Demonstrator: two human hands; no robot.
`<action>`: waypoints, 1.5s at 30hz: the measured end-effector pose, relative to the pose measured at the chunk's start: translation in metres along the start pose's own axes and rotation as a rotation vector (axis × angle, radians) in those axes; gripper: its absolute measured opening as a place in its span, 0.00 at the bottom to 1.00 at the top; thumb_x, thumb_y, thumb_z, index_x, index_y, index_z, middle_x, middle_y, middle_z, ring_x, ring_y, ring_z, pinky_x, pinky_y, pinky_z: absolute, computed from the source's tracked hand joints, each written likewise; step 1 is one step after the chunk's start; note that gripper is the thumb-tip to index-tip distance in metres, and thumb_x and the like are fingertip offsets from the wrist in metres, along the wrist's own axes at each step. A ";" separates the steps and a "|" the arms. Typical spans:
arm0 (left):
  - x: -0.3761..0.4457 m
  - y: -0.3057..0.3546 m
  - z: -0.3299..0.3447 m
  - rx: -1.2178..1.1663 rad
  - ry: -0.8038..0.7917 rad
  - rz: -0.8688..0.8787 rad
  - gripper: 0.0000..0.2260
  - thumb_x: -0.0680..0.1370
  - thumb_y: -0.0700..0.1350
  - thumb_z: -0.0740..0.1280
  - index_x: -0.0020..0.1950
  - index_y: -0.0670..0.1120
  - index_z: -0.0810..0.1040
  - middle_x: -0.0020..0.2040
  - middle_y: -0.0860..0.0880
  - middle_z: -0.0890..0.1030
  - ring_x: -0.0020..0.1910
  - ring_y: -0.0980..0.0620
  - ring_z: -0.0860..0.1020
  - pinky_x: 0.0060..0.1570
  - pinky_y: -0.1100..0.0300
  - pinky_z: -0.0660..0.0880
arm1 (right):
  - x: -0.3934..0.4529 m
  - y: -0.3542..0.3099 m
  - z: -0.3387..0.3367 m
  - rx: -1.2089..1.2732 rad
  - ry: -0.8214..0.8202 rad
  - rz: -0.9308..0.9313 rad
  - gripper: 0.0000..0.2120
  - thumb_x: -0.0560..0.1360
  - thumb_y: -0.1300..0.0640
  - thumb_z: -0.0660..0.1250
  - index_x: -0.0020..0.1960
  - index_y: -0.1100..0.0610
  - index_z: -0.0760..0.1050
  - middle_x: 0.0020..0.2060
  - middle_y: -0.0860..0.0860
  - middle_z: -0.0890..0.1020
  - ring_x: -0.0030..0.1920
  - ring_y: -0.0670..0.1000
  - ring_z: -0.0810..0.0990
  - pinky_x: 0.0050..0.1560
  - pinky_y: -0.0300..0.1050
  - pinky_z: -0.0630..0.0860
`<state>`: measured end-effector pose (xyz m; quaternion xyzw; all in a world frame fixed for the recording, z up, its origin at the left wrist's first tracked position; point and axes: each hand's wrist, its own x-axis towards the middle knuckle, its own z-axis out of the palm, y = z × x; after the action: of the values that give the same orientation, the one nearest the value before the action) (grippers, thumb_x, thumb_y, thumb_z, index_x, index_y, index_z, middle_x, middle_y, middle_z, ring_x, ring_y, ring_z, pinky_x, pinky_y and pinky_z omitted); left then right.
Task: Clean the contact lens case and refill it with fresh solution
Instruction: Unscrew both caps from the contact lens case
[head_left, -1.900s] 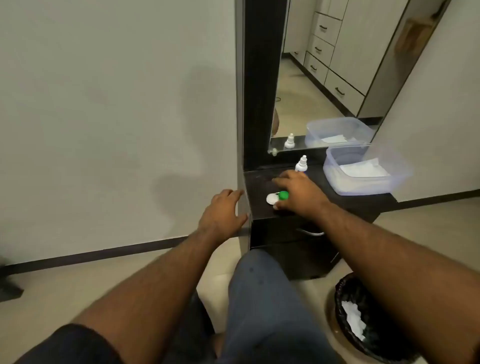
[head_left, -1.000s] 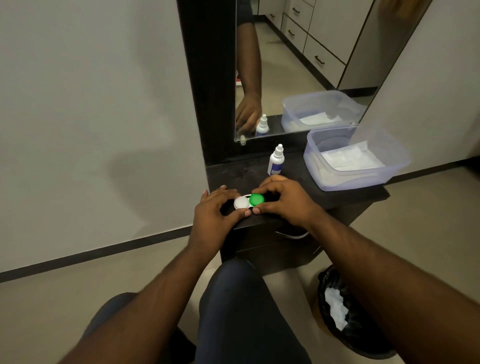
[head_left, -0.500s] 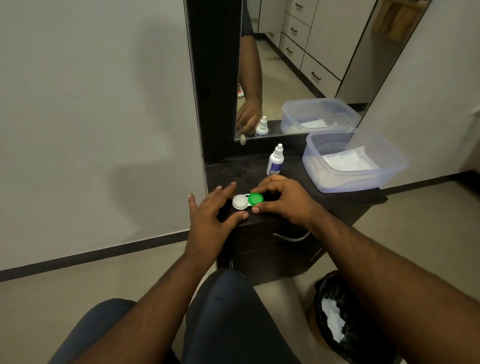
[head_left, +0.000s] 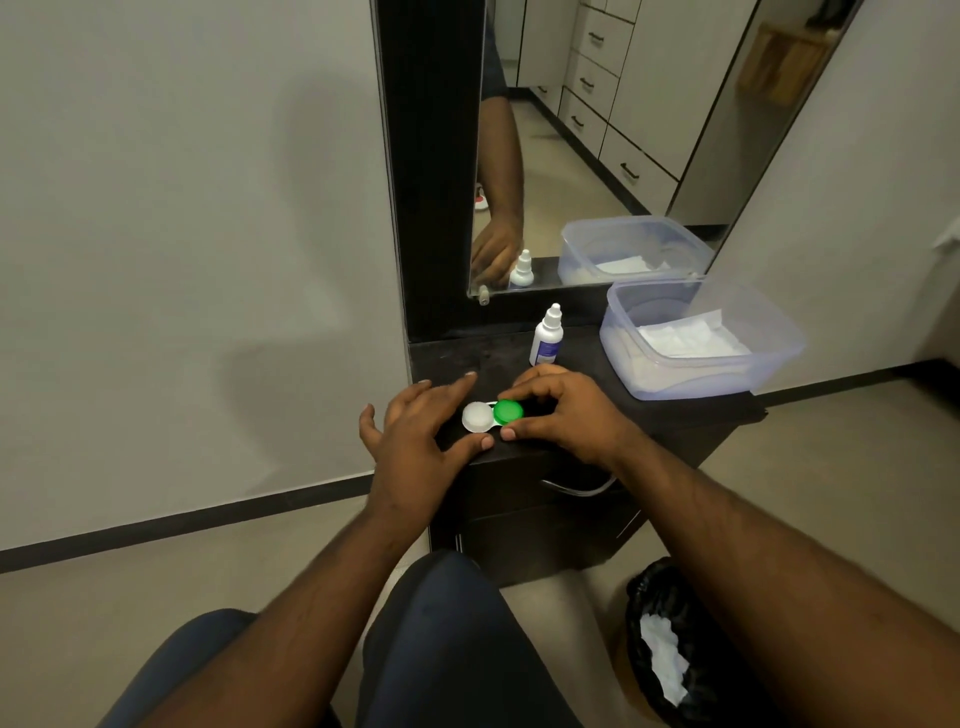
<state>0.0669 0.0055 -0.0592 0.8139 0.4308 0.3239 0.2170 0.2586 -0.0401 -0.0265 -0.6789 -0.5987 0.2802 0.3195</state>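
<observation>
While the contact lens case (head_left: 492, 415) lies flat near the front edge of the dark tabletop (head_left: 582, 415), its long axis runs left to right between the two hands, white cap (head_left: 477, 417) toward the left hand (head_left: 415, 441) and green cap (head_left: 508, 411) toward the right hand (head_left: 563, 410). The right hand's fingers and thumb curl round the green end, pinching it, while the left hand hovers spread and holds nothing, thumb tip just beside the white cap. The solution bottle (head_left: 546, 336) stands upright behind the case, nearer the right hand.

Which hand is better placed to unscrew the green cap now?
Right: the right hand already curls its fingers round the round green plastic cap. The left hand lies open beside the white cap.
</observation>
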 end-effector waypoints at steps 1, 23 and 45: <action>0.002 0.000 -0.001 0.000 -0.018 0.010 0.24 0.71 0.53 0.74 0.67 0.56 0.75 0.62 0.54 0.79 0.70 0.50 0.68 0.70 0.41 0.46 | 0.000 0.000 0.000 -0.003 -0.001 0.000 0.19 0.65 0.56 0.77 0.55 0.52 0.80 0.49 0.41 0.77 0.53 0.43 0.76 0.55 0.35 0.73; 0.081 -0.004 -0.003 -0.155 -0.063 -0.404 0.14 0.73 0.61 0.68 0.43 0.52 0.85 0.45 0.54 0.82 0.52 0.48 0.77 0.57 0.42 0.70 | 0.001 0.005 0.001 0.007 0.014 -0.027 0.19 0.63 0.55 0.79 0.53 0.50 0.81 0.48 0.41 0.78 0.52 0.42 0.77 0.56 0.39 0.74; 0.011 0.001 -0.002 -0.022 -0.113 -0.143 0.19 0.69 0.61 0.72 0.58 0.59 0.81 0.50 0.60 0.74 0.60 0.50 0.65 0.55 0.48 0.63 | 0.001 0.001 0.000 0.027 -0.035 -0.011 0.19 0.63 0.59 0.78 0.53 0.54 0.81 0.43 0.44 0.76 0.45 0.41 0.76 0.46 0.28 0.72</action>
<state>0.0706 0.0140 -0.0541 0.7956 0.4712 0.2658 0.2726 0.2590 -0.0395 -0.0271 -0.6662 -0.6042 0.2983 0.3196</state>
